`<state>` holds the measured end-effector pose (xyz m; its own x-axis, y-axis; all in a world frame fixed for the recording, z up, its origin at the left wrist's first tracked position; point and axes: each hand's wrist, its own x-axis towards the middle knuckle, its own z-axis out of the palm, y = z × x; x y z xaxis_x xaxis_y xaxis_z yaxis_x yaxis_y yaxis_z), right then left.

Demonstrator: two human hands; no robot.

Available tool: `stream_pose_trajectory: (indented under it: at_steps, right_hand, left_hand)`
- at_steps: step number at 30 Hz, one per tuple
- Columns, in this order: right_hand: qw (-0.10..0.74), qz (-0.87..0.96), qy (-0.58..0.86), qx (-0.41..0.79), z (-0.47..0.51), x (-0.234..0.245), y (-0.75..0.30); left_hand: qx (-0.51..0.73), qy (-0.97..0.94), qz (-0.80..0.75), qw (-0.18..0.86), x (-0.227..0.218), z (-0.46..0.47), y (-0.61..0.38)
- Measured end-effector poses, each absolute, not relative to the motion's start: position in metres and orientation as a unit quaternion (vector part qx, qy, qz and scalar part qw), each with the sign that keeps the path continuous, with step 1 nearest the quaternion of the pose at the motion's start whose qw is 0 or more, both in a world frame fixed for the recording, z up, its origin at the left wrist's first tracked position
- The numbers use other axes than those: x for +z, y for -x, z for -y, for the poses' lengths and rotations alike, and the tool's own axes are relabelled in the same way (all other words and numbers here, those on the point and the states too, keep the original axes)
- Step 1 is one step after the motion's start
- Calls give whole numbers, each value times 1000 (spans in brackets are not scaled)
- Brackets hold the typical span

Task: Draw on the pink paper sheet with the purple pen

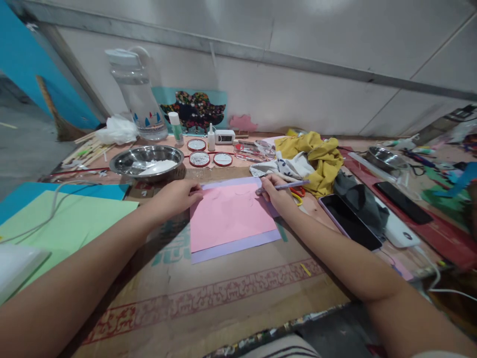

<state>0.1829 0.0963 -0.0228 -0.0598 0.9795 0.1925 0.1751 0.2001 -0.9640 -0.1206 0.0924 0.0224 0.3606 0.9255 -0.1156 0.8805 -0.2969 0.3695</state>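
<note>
A sheet of pink paper [231, 219] lies over a slightly larger lilac sheet [238, 247], whose border shows along the front and back. Faint curved pencil-like lines mark the upper part of the pink sheet. At its upper left edge is my left hand [179, 196], fingers curled and thumb at the paper's edge. My right hand [275, 193] grips a slim purple-grey pen [294, 184] over the upper right corner, its tip close to the sheet. Beside that hand, partly hidden, lie yellow-and-red-handled scissors [297, 196].
A steel bowl [122, 166] of white material and a water bottle [136, 99] stand back left. Three small round red-rimmed containers [199, 159] sit behind the paper. Yellow cloth [322, 161] and a phone [350, 222] lie right; green paper [74, 219] lies left.
</note>
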Motion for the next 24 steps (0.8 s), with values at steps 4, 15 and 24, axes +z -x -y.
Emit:
stream_pose_trajectory:
  at_steps: [4,15,24]
  right_hand:
    - [486,601,484,411,-97,-22,-181]
    - [558,564,493,357,-105,-23,-190]
    - [515,613,519,298,-102,-26,-187]
  left_hand:
    - [62,-800,-566,188,20,-94,122]
    - [142,-805,-551,168,58,-90,133]
    - [205,-778,-572,160,70,-88,141]
